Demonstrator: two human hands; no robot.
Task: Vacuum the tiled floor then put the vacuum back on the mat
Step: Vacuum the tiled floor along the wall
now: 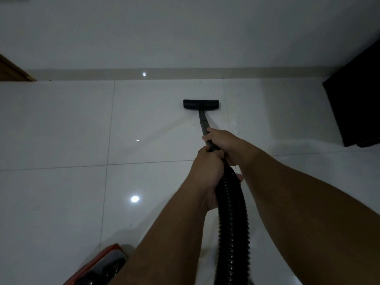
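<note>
A black vacuum floor head [201,104] lies flat on the glossy white tiled floor [61,130], a short way from the wall. Its dark wand [203,122] runs back toward me into a ribbed black hose [232,212]. My right hand [224,142] grips the wand further forward. My left hand [207,171] is closed around the wand's rear end where the hose joins. The red and black vacuum body [104,266] sits on the floor at the bottom left, partly hidden by my left forearm. No mat is in view.
A white wall [185,27] with a beige skirting strip [205,73] runs across ahead. A dark piece of furniture [355,103] stands at the right. A wooden edge [12,70] shows at the far left. Ceiling lights reflect on the tiles.
</note>
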